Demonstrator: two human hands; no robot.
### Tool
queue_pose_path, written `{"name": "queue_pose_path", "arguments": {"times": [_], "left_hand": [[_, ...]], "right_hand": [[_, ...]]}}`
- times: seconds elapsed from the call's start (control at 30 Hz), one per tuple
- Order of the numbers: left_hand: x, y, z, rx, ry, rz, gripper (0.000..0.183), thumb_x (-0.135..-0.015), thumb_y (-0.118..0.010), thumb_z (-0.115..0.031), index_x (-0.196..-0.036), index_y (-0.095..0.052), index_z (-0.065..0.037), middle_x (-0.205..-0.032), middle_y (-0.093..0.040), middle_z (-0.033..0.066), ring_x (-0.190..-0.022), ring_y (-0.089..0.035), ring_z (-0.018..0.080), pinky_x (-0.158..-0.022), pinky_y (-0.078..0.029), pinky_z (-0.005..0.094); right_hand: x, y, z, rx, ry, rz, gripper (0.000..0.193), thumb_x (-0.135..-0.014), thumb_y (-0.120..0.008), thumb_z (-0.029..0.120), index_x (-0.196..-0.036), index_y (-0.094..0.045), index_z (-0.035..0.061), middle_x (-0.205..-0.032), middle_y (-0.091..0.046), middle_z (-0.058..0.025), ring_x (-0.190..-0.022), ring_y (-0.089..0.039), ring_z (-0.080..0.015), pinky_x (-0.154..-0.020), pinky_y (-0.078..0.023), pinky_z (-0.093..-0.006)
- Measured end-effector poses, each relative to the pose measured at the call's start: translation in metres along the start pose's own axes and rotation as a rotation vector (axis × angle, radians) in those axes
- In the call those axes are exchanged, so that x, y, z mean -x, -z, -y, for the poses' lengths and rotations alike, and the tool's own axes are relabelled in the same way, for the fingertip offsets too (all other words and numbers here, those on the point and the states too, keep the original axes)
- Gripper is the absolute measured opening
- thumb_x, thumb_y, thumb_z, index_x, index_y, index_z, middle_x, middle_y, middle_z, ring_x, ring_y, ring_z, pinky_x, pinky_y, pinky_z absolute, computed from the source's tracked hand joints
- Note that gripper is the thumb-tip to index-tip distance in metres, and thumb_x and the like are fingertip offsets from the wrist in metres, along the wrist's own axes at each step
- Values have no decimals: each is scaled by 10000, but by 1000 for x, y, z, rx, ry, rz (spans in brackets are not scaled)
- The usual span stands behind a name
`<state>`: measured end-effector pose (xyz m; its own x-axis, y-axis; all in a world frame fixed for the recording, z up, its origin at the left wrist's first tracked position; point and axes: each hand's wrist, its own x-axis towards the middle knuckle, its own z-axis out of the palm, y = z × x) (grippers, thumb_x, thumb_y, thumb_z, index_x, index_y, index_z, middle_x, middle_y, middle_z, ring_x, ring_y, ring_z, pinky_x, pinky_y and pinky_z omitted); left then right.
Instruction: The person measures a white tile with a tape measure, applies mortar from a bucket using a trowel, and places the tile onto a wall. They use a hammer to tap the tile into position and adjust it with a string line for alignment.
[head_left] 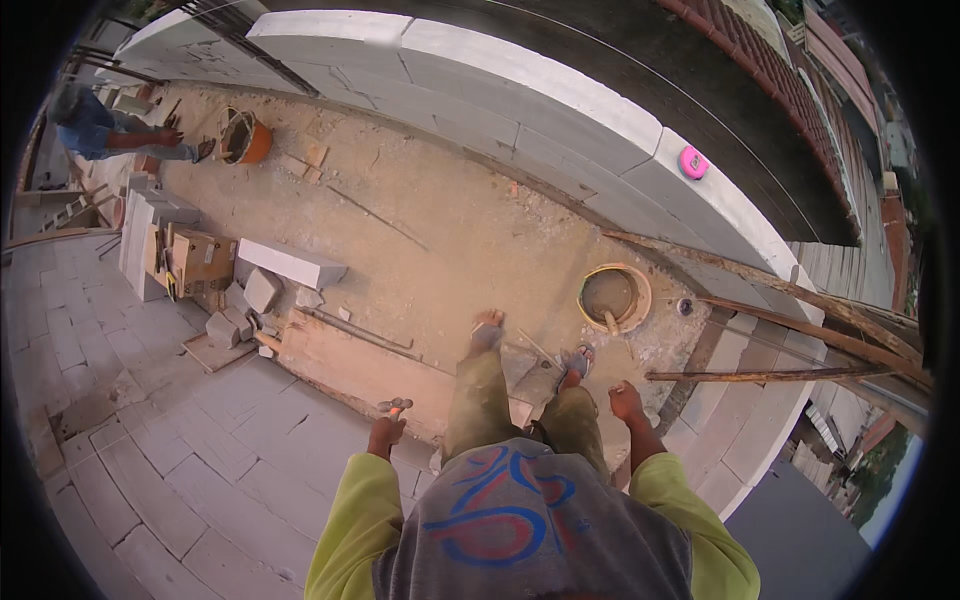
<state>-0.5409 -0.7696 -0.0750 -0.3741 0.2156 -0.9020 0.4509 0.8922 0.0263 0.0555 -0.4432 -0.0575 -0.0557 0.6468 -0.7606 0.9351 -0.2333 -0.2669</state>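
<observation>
- Curved wall of large white blocks runs across the top, 2 courses visible; a pink round object sits on its upper face.
- Sandy floor lies inside the wall; grey block paving is lower left.
- Another person crouches far upper left, well apart, near an orange bucket.
- Stack of white blocks and a cardboard box sit left, 1 long white block beside them, broken pieces around.
- Wooden poles lean in from the right.
- Yellow-rimmed bucket of grey mortar stands just ahead of the right foot, tool handle sticking out of it.
- Left hand is closed around a small tool with an orange and grey head, probably a hammer; too small to confirm. It hangs over the edge of the paving, beside the left leg.
- Right hand is empty, fingers loosely curled, near the right foot.
</observation>
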Motion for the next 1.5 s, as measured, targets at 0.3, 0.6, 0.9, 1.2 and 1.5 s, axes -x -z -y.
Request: {"name": "queue_pose_path", "arguments": {"times": [0.3,0.6,0.9,1.2,1.5], "left_hand": [[57,-147,-6,-300,8,282,440,-1102,-549,-410,-1178,-721,-12,-840,-744,230,-799,-756,424,-720,-575,556],[-234,-265,-238,-290,-599,-223,373,-1118,-519,-335,-1173,-717,-25,-983,-740,216,-934,-724,422,-832,-549,556],[-427,-318,-309,-578,-829,-812,319,-1135,-488,-261,-1169,-713,-38,-1127,-736,202,-1068,-691,420,-944,-523,555],[-426,-343,-340,-690,-869,-742,217,-1055,-517,-175,-1156,-663,-50,-1169,-683,169,-1150,-637,366,-1006,-487,527],[-425,-361,-337,-693,-856,-810,243,-1039,-509,-160,-1191,-644,-29,-1204,-663,206,-1174,-620,404,-1055,-466,553]], "right_hand": [[-122,-60,-39,-118,-111,-168,322,-990,-670,253,-1202,-734,20,-1133,-770,-247,-1102,-730,-465,-970,-588,-509],[-380,-71,-60,476,-334,85,616,-980,-704,487,-1484,-693,134,-1688,-481,-146,-1613,-337,-323,-1227,-350,-620],[-351,-20,-161,250,-141,230,626,-1100,-581,458,-1460,-540,-53,-1220,-762,-295,-1177,-737,-467,-998,-584,-550],[-212,-22,-277,42,-229,47,485,-1130,-543,446,-1190,-570,-34,-1026,-753,-355,-1033,-759,-512,-911,-610,-583],[-254,-83,-309,-162,106,-339,421,-958,-776,210,-1237,-521,27,-1214,-698,-263,-1037,-749,-495,-866,-632,-557]]}}
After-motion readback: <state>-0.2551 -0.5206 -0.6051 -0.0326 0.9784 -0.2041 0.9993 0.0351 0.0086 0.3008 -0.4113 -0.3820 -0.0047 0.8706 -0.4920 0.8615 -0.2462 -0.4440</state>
